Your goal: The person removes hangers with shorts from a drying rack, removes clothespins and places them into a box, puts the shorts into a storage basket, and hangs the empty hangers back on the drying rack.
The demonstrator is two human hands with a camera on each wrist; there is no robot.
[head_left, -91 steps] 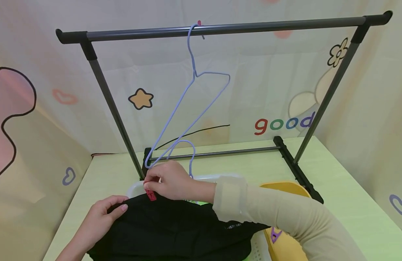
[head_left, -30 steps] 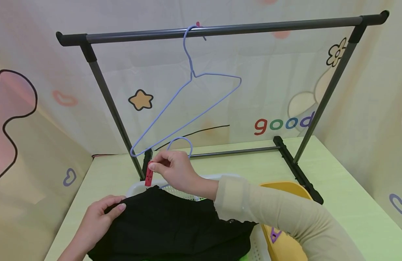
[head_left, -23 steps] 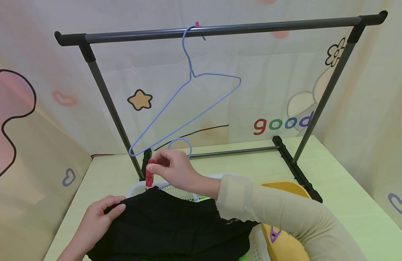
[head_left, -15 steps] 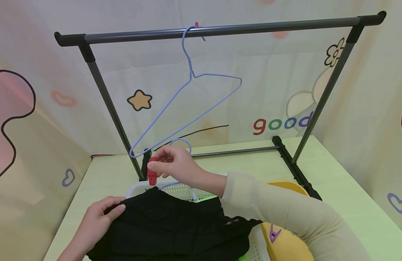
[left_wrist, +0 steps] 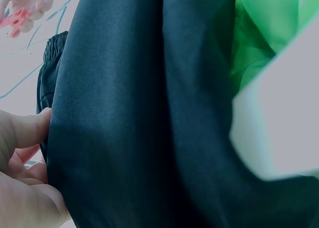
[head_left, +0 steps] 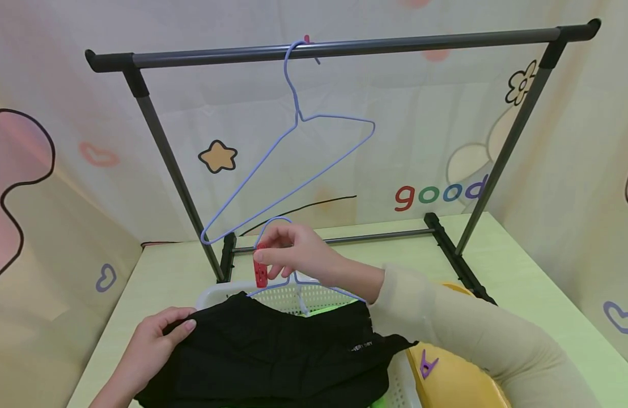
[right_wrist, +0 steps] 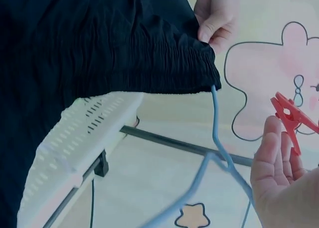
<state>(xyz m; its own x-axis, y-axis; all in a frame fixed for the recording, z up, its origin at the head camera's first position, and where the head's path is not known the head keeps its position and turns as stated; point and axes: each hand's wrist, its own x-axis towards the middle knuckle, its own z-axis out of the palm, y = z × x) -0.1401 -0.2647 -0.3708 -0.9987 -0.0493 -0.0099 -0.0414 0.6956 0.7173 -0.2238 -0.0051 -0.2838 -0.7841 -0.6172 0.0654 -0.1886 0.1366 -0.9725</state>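
Black elastic-waist pants [head_left: 273, 345] drape over a white slotted basket [head_left: 217, 294], their gathered waistband [right_wrist: 149, 68] showing in the right wrist view. A blue wire hanger [head_left: 316, 281] runs into the waist, its hook partly behind my right hand. My left hand [head_left: 161, 340] pinches the pants' left edge between thumb and fingers. My right hand [head_left: 306, 255] holds a red clothespin [head_left: 261, 271] above the waistband, apart from the fabric; the pin's shape shows in the right wrist view.
A second blue hanger [head_left: 293, 127] hangs on the black rack's bar [head_left: 421, 43], with a red clip [head_left: 307, 39] behind it. At right is a yellow container [head_left: 452, 374] with a purple clothespin [head_left: 427, 364]. Green cloth [left_wrist: 269, 28] lies under the pants.
My right hand has lifted the red clothespin off the pants' waist corner and moved right, uncovering the lower hanger's shoulders. The hanging hanger has turned. My left hand keeps its grip.
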